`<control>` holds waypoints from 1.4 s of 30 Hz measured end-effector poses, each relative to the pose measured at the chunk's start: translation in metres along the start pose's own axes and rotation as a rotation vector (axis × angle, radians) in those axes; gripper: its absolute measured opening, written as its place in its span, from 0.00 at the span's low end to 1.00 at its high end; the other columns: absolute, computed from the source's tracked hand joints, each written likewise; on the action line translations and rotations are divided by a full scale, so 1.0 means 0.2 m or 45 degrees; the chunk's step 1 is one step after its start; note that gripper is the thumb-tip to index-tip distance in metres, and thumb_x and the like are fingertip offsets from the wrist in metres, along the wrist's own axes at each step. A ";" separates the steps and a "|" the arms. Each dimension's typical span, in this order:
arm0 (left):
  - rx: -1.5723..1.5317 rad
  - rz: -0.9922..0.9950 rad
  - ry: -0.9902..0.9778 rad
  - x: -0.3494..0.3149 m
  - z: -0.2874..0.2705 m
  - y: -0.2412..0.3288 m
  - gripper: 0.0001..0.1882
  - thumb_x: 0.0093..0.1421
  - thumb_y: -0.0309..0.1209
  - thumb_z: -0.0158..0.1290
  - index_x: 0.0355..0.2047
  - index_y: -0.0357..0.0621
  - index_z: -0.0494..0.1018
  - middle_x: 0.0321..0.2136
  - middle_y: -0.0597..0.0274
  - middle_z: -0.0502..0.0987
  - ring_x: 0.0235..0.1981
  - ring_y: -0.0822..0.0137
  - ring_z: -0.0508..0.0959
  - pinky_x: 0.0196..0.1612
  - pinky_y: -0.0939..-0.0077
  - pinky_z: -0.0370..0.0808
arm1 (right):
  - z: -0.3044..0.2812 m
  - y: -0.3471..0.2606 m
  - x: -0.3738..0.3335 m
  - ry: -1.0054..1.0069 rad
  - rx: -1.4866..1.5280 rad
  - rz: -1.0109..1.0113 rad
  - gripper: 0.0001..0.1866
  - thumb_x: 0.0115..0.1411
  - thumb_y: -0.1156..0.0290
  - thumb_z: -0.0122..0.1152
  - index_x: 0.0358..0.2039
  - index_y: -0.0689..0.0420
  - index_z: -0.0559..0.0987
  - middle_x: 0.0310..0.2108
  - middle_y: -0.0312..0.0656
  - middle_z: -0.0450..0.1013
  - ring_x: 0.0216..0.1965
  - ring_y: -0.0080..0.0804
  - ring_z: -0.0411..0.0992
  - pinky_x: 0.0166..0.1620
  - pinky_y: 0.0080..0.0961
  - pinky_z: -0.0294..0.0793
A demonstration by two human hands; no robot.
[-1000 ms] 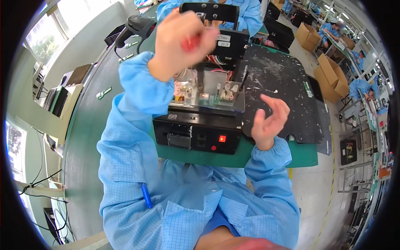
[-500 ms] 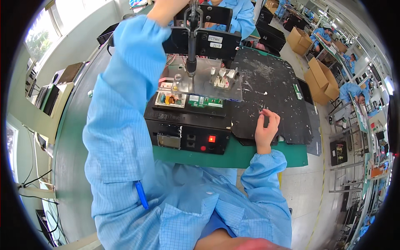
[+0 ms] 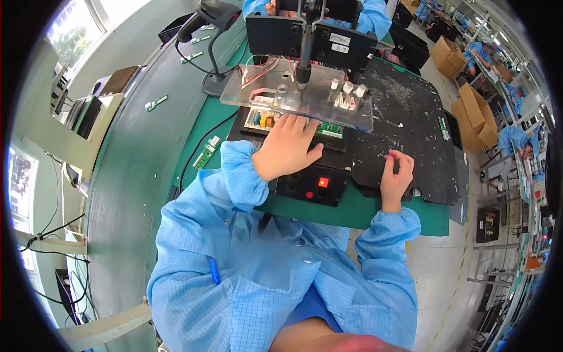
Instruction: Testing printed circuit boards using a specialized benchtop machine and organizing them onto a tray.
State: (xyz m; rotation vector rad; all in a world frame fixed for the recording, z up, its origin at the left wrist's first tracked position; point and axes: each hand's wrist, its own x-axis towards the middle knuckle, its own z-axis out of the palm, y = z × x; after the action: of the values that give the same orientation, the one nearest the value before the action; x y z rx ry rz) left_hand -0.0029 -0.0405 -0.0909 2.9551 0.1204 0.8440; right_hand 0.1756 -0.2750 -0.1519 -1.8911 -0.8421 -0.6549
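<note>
My left hand point(image 3: 285, 148) lies palm down with fingers stretched forward at the front edge of a clear plastic plate point(image 3: 316, 94). Its fingertips are partly hidden at circuit boards in a black test fixture point(image 3: 329, 186). To the left of the fingers shows a pale board with yellow and orange parts point(image 3: 262, 119); to the right, a green circuit board point(image 3: 331, 129). A toggle clamp point(image 3: 303, 73) with a black tip stands over the plate. My right hand point(image 3: 396, 179) rests near the front of a black mat point(image 3: 404, 111), fingers loosely curled, nothing visible in them.
On the left stands a handheld scanner point(image 3: 205, 23) in its holder, its cable crossing the green mat. Another green circuit board point(image 3: 206, 152) lies left of the fixture, with several more farther off. A small board point(image 3: 444, 129) lies at the black mat's right edge. Someone sits opposite.
My left hand has come down from the top of the clamp to the boards at the plate's front edge. The right hand stays much the same, while the view has shifted.
</note>
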 end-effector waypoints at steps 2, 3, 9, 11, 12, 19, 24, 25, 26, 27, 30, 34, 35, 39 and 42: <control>-0.010 0.016 0.188 0.02 0.01 -0.01 0.25 0.58 0.40 0.56 0.50 0.36 0.71 0.44 0.47 0.73 0.48 0.47 0.72 0.53 0.58 0.69 | 0.00 0.00 0.00 0.003 -0.012 -0.011 0.04 0.59 0.78 0.58 0.35 0.59 0.80 0.33 0.42 0.75 0.36 0.34 0.75 0.41 0.28 0.74; -0.013 0.021 0.189 0.03 0.02 -0.02 0.25 0.58 0.40 0.56 0.50 0.36 0.71 0.44 0.47 0.73 0.48 0.47 0.72 0.53 0.58 0.69 | 0.00 0.00 0.00 0.007 -0.023 -0.019 0.04 0.59 0.78 0.58 0.35 0.59 0.80 0.33 0.41 0.75 0.35 0.34 0.75 0.41 0.28 0.74; -0.357 0.122 0.142 -0.03 -0.03 -0.01 0.13 0.50 0.24 0.59 0.38 0.47 0.75 0.36 0.61 0.74 0.42 0.58 0.75 0.48 0.63 0.70 | -0.06 -0.06 0.04 -0.100 -0.062 0.067 0.06 0.59 0.75 0.61 0.37 0.59 0.80 0.33 0.43 0.77 0.35 0.34 0.76 0.42 0.27 0.75; -0.341 0.253 0.232 -0.12 -0.10 0.02 0.15 0.45 0.22 0.60 0.35 0.47 0.76 0.33 0.62 0.74 0.37 0.59 0.76 0.44 0.64 0.72 | -0.16 -0.05 0.18 -0.271 -0.022 0.293 0.08 0.59 0.72 0.62 0.38 0.60 0.80 0.33 0.44 0.78 0.36 0.34 0.77 0.42 0.27 0.75; -0.343 0.303 0.258 -0.16 -0.16 0.03 0.15 0.43 0.22 0.61 0.34 0.47 0.76 0.31 0.63 0.73 0.36 0.59 0.76 0.44 0.64 0.72 | -0.19 -0.03 0.26 -0.454 0.042 0.515 0.10 0.59 0.69 0.63 0.38 0.60 0.80 0.33 0.46 0.78 0.36 0.34 0.77 0.42 0.27 0.75; -0.206 -0.154 0.972 -0.44 -0.43 -0.20 0.14 0.51 0.14 0.58 0.39 0.36 0.74 0.31 0.56 0.76 0.32 0.60 0.77 0.36 0.70 0.73 | -0.36 1.16 0.87 -0.390 -0.655 0.165 0.19 0.57 0.58 0.58 0.46 0.54 0.78 0.43 0.53 0.77 0.48 0.52 0.74 0.51 0.40 0.72; -1.046 -0.918 1.310 -0.37 -0.42 -0.72 0.10 0.61 0.24 0.58 0.42 0.36 0.74 0.38 0.59 0.78 0.34 0.67 0.78 0.41 0.76 0.73 | -0.40 1.84 0.87 -0.610 -0.883 0.448 0.22 0.57 0.62 0.53 0.53 0.50 0.74 0.46 0.51 0.75 0.49 0.54 0.73 0.52 0.45 0.72; -1.440 -1.159 1.183 -0.42 -0.42 -0.85 0.11 0.62 0.26 0.56 0.44 0.36 0.73 0.41 0.58 0.78 0.37 0.66 0.78 0.43 0.76 0.73 | -0.30 1.76 0.86 -0.636 -0.909 0.438 0.20 0.57 0.63 0.54 0.50 0.52 0.75 0.45 0.53 0.76 0.49 0.54 0.73 0.53 0.45 0.72; -1.846 -1.382 1.025 -0.46 -0.41 -0.95 0.13 0.64 0.28 0.55 0.47 0.35 0.73 0.43 0.57 0.78 0.39 0.65 0.78 0.45 0.75 0.73 | -0.22 1.65 0.84 -0.659 -0.943 0.433 0.19 0.57 0.64 0.54 0.48 0.54 0.77 0.44 0.55 0.76 0.48 0.54 0.73 0.53 0.44 0.72; -1.900 -1.404 0.940 -0.45 -0.38 -0.99 0.14 0.64 0.29 0.54 0.48 0.35 0.72 0.45 0.56 0.78 0.42 0.64 0.78 0.47 0.74 0.74 | -0.20 1.55 0.82 -0.676 -0.929 0.408 0.19 0.57 0.64 0.54 0.48 0.54 0.77 0.44 0.55 0.76 0.48 0.54 0.73 0.53 0.44 0.72; -2.101 -1.325 0.763 -0.24 -0.21 -1.10 0.16 0.65 0.29 0.53 0.51 0.34 0.71 0.46 0.55 0.77 0.47 0.63 0.76 0.51 0.72 0.73 | -0.25 1.33 0.78 -0.706 -1.068 0.335 0.15 0.58 0.66 0.53 0.44 0.55 0.79 0.42 0.55 0.77 0.47 0.55 0.74 0.51 0.44 0.73; -2.209 -1.265 0.756 0.09 -0.11 -1.09 0.14 0.66 0.30 0.52 0.49 0.36 0.72 0.44 0.56 0.76 0.47 0.64 0.75 0.51 0.75 0.73 | -0.30 1.09 0.67 -0.822 -1.009 0.145 0.11 0.57 0.70 0.52 0.39 0.52 0.80 0.39 0.53 0.76 0.45 0.55 0.74 0.48 0.48 0.73; -2.218 -1.261 0.782 0.14 -0.12 -1.10 0.14 0.66 0.30 0.52 0.49 0.36 0.72 0.44 0.56 0.76 0.47 0.64 0.75 0.51 0.75 0.73 | -0.28 0.96 0.64 -0.887 -1.001 0.165 0.11 0.57 0.71 0.51 0.39 0.52 0.80 0.39 0.53 0.76 0.44 0.55 0.74 0.47 0.48 0.73; -2.321 -1.170 0.843 0.30 -0.11 -1.15 0.10 0.66 0.28 0.52 0.44 0.34 0.72 0.40 0.55 0.78 0.42 0.65 0.77 0.48 0.76 0.76 | -0.32 0.63 0.48 -0.980 -0.925 -0.021 0.14 0.58 0.72 0.54 0.45 0.53 0.78 0.38 0.51 0.75 0.44 0.53 0.73 0.46 0.48 0.73; -2.424 -1.139 0.892 0.40 -0.08 -1.14 0.09 0.66 0.27 0.51 0.42 0.33 0.72 0.39 0.54 0.78 0.39 0.65 0.78 0.43 0.76 0.79 | -0.39 0.69 0.48 -1.022 -0.819 -0.065 0.15 0.58 0.72 0.57 0.47 0.54 0.77 0.36 0.49 0.75 0.42 0.50 0.72 0.44 0.46 0.73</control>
State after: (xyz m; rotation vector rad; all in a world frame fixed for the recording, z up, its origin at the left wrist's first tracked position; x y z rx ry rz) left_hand 0.0430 0.1947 -0.0547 0.6575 0.3442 0.8706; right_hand 0.3359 -0.3637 -0.1222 -2.7986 -1.2765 -0.1647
